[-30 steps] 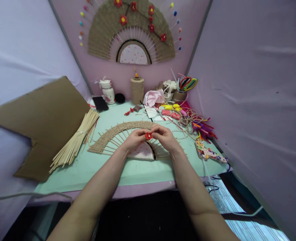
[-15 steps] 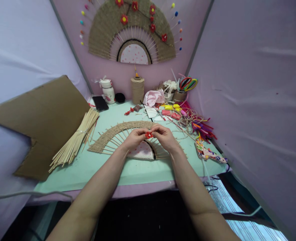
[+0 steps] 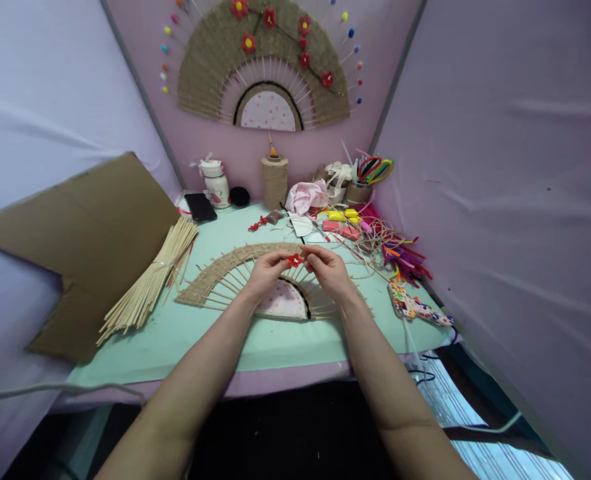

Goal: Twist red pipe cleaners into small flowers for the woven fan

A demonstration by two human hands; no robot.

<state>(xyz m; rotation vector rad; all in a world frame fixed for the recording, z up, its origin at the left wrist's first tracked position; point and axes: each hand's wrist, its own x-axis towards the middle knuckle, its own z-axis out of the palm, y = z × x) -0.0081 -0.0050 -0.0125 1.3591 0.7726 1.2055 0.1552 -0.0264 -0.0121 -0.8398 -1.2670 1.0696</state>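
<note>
Craft booth: fabric walls, counter (image 3: 210,333) with twine spool (image 3: 274,181), stick bundle (image 3: 150,283), pipe cleaners (image 3: 405,257), finished fan (image 3: 265,63) displayed.

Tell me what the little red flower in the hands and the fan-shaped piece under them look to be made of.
The red flower, pinched between left hand and right hand, looks like soft matte clay or foam; too small to be sure. The fan piece looks like tan jute twine woven over pale wooden sticks: coarse, ribbed, matte.

Two bare forearms, no sleeves, left hand (image 3: 264,272), right hand (image 3: 331,273), no rings visible
</note>
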